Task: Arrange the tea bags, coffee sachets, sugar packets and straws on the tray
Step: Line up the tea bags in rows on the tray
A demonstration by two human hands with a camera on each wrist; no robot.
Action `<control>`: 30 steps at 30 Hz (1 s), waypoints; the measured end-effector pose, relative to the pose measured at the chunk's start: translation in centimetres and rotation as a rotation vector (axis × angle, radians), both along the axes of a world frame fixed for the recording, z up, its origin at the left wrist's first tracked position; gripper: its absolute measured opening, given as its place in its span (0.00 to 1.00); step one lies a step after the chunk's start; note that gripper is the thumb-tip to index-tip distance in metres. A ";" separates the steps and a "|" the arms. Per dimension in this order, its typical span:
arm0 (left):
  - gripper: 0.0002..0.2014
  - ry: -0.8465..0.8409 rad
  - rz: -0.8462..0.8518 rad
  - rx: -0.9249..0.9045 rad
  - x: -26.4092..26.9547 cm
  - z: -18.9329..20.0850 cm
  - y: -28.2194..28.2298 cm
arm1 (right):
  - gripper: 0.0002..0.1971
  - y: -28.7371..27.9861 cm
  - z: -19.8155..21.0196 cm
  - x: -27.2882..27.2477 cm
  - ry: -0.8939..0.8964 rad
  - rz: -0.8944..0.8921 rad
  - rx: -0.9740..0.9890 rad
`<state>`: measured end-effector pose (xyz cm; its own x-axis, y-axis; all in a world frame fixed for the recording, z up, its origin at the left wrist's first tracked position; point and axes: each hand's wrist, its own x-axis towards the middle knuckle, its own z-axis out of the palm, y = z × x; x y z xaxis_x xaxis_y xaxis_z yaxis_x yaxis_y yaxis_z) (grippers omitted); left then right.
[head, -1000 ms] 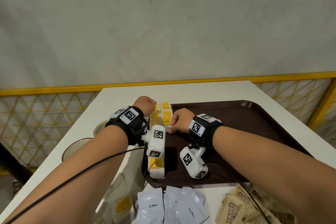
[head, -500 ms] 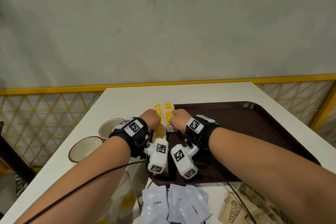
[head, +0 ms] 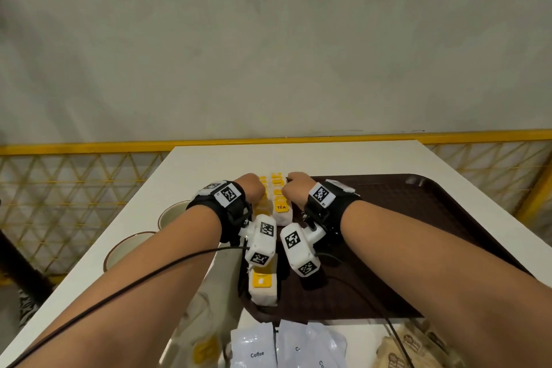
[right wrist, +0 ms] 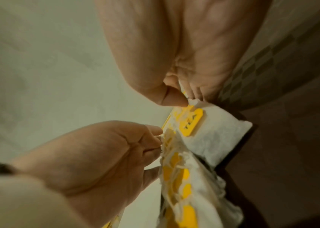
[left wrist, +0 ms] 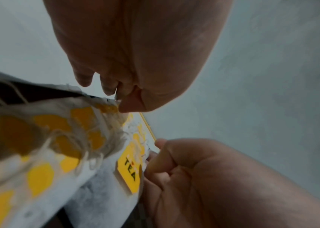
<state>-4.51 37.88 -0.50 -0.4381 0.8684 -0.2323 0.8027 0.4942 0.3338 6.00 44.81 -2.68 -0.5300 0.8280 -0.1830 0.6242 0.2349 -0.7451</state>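
White tea bags (head: 280, 208) with yellow TEA tags lie in two rows along the left edge of the dark brown tray (head: 418, 218). My left hand (head: 254, 188) pinches the edge of a tea bag (left wrist: 104, 108) in the left row between thumb and fingers. My right hand (head: 294, 190) pinches a corner of a tea bag (right wrist: 219, 131) in the right row. The hands sit level, on either side of the rows. One more tea bag (head: 263, 287) lies at the tray's near left corner. No straws are in view.
White coffee sachets (head: 257, 349) and brown sugar packets (head: 403, 349) lie on the white table (head: 224, 158) in front of the tray. Two cups (head: 174, 212) (head: 125, 251) stand left of my left arm. A yellow railing (head: 89, 148) runs behind the table.
My left hand has drawn back toward me and now sits level with my right hand, closer to it. Both stay at the tea bag rows.
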 end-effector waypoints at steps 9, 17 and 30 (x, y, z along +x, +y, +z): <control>0.15 -0.519 -0.064 0.290 1.4 6.0 -11.1 | 0.17 -7.2 4.6 5.1 0.336 0.152 -0.341; 0.21 0.033 -0.455 -0.226 -0.1 4.6 -26.7 | 0.26 -20.6 4.8 5.9 -0.273 0.846 0.167; 0.22 0.081 -0.340 -0.014 -0.2 4.1 -34.4 | 0.12 -23.5 3.1 3.5 -0.308 0.856 0.560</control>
<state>-4.69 3.47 3.63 -0.1421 0.9646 -0.2220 0.9457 0.1985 0.2572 9.51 21.28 0.41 -0.9706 0.2099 -0.1174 0.2324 0.9442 -0.2333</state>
